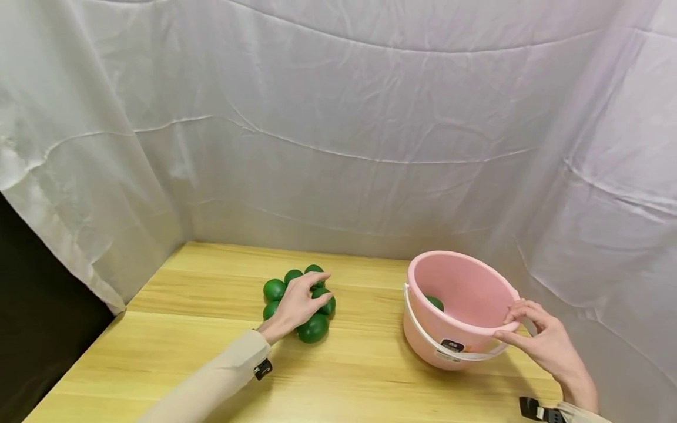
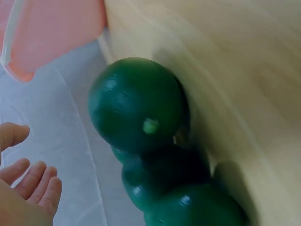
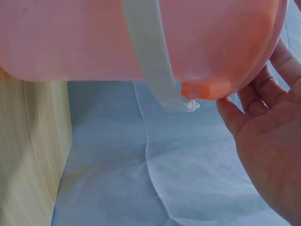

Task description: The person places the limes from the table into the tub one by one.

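Evidently right hand (image 1: pixel 545 343) tilts smooth pink bucket (image 1: pixel 465 294).

The left hand (image 1: pixel 296 305) covers part of the green ball cluster (image 1: pixel 275 289); the pink bucket (image 1: pixel 460 329) wall hides most of one ball (image 1: pixel 436 302) inside.

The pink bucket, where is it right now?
In the head view the bucket sits tilted on the table's right side, its rim pinched by the right hand.
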`<action>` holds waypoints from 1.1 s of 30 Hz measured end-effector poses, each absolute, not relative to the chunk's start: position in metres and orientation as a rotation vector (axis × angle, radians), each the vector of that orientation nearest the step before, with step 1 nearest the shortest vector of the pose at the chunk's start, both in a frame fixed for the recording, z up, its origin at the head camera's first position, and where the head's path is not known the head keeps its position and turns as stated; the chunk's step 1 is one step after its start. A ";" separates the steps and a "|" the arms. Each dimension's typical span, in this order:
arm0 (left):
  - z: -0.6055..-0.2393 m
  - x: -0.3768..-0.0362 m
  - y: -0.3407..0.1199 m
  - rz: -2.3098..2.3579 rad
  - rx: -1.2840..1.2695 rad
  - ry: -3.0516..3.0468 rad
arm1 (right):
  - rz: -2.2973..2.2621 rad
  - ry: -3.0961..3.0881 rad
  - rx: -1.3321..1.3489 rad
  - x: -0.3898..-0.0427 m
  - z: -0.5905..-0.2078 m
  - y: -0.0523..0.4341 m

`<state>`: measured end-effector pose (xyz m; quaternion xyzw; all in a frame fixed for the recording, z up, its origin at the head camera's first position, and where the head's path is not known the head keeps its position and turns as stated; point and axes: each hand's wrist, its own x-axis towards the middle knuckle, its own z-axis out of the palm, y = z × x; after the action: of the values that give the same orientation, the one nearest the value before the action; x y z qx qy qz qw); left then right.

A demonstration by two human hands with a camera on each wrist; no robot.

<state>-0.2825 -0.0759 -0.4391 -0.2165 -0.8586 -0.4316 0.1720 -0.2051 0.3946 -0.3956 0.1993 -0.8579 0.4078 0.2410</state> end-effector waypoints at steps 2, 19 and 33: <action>-0.440 -0.282 -0.078 -1.216 -0.613 -2.461 | 1.109 -2.339 0.556 -0.205 -0.395 0.395; -0.450 -0.284 -0.106 -1.054 -0.923 -2.655 | 1.109 -2.341 0.540 -0.200 -0.393 0.395; -0.458 -0.269 -0.118 -0.662 -1.083 -2.724 | 1.118 -2.355 0.542 -0.202 -0.393 0.388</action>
<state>-0.2692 -0.1184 -0.4581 -0.3595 -0.9043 -0.2197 0.0681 -0.2022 0.3885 -0.3926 0.1978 -0.8592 0.4079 0.2371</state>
